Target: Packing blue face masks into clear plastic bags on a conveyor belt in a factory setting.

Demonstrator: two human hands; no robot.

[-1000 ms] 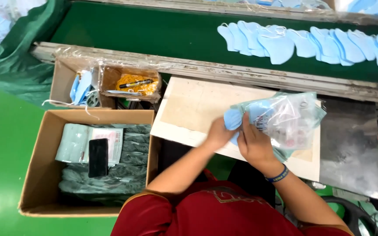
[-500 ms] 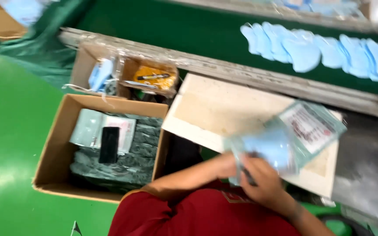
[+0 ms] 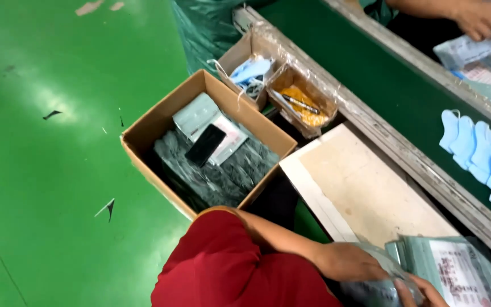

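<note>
A clear plastic packet [image 3: 444,273] with a printed sheet inside lies at the near right corner of the pale bench [image 3: 365,187], held by both of the person's hands. The left hand [image 3: 350,261] rests on its left end, fingers curled over the plastic. The right hand [image 3: 421,293] is mostly cut off by the frame edge; its grip cannot be told. Further left, an open cardboard box [image 3: 160,122] holds stacked packets and a black phone [image 3: 204,145]. Beyond it are 2 small trays. Blue masks [image 3: 484,159] lie on the green conveyor [image 3: 382,74], where another person's hands [image 3: 478,20] work.
</note>
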